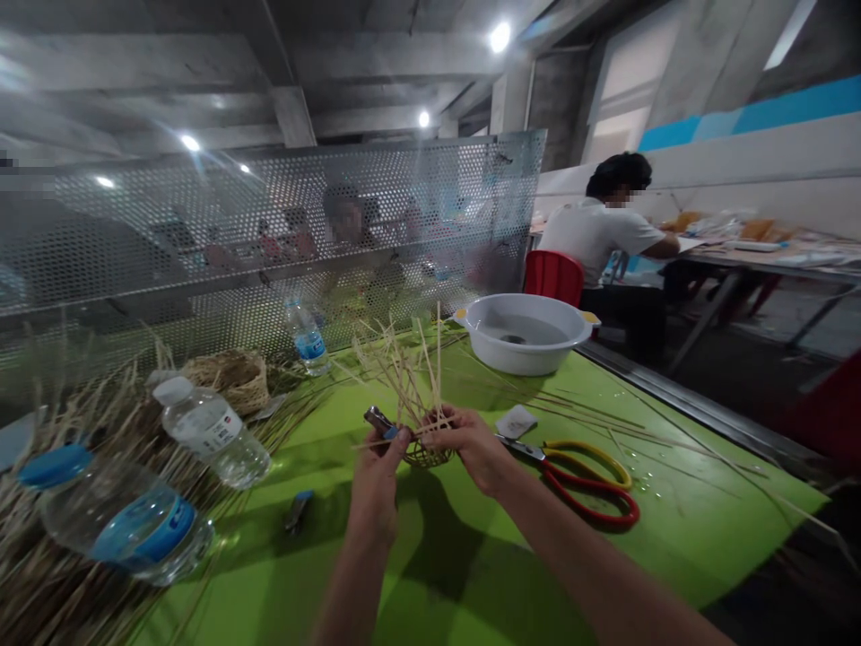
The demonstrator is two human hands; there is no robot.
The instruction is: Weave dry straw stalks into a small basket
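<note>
A small round basket of pale strips (pixel 429 454) is held between my two hands above the green table (pixel 444 574), with many long loose ends sticking up and away from me. My left hand (pixel 380 467) pinches its left edge, and a metal clip (pixel 380 422) stands at those fingers. On the basket's right side, my right hand (pixel 471 444) is closed on the strips near the rim. Scissors with one yellow and one red handle (pixel 585 480) lie right of my right hand, beside a small white object (pixel 517 421).
A white basin with water (pixel 525 334) stands at the back. Bottles (pixel 212 431) (pixel 127 520) (pixel 308 338), a woven basket (pixel 232 379) and piled dry strips are left. Another clip (pixel 298 513) lies front left. Long strips lie right. A seated person (pixel 595 233) is beyond.
</note>
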